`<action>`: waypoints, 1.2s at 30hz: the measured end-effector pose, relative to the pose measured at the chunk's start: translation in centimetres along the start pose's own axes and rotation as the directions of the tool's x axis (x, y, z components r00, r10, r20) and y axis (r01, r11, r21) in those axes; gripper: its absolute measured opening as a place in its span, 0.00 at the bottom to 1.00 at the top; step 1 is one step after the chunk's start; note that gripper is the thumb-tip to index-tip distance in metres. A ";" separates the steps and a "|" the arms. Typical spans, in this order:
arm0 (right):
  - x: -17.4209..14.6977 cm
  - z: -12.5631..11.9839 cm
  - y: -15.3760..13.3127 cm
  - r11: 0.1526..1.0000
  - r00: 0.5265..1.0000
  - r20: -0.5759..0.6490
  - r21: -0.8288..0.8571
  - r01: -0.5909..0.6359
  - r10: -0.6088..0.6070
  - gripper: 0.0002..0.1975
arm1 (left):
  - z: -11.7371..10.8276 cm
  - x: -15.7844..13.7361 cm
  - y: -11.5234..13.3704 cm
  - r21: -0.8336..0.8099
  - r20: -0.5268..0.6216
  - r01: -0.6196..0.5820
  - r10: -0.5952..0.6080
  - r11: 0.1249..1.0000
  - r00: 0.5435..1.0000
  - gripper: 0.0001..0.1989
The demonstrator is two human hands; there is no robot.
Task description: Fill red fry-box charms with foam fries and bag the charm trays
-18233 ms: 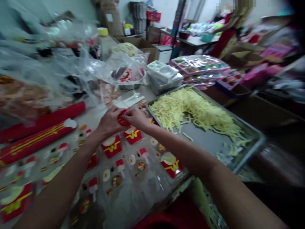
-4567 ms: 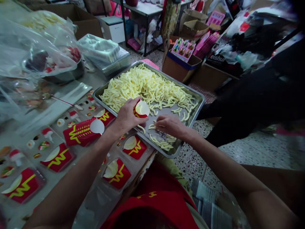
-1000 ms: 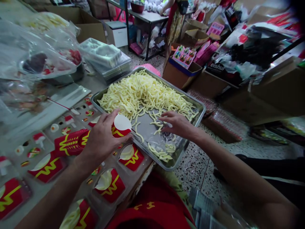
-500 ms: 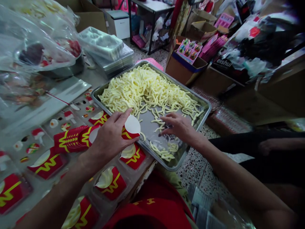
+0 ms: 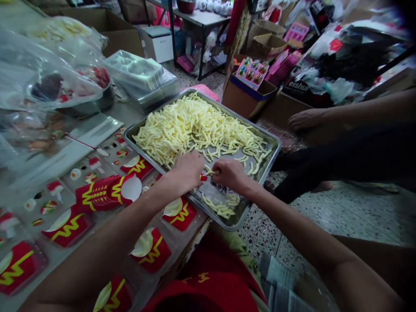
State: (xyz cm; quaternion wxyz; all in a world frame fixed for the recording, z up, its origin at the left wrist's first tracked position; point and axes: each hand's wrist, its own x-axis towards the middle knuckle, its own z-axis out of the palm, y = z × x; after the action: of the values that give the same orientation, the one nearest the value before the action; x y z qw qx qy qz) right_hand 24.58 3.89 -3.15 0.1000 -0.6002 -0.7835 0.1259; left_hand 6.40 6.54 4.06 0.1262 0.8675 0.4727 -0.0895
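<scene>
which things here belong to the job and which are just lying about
In use:
red carton, mostly hidden, in the left hand
pale strip at the right hand
strip pile
metal tray
nested red cartons

Apparently just lying about:
white container
blue-edged box

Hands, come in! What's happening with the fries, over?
Left hand: grip on red carton, mostly hidden. Right hand: pinching a pale fry. More fries heaped in metal tray. No obstruction seen between hands.
</scene>
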 end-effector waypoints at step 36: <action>4.0 0.2 -0.5 0.995 0.998 -0.043 -0.083 -0.049 0.046 0.11 | 3.5 -1.6 -5.4 -0.459 -0.366 -0.204 0.024 0.865 0.930 0.46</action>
State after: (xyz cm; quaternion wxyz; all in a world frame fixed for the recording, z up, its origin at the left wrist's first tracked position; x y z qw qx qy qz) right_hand 23.00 7.65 -3.18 0.0877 -0.6248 -0.7714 0.0832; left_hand 0.85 7.00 0.46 0.2612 0.8357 0.4416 0.1958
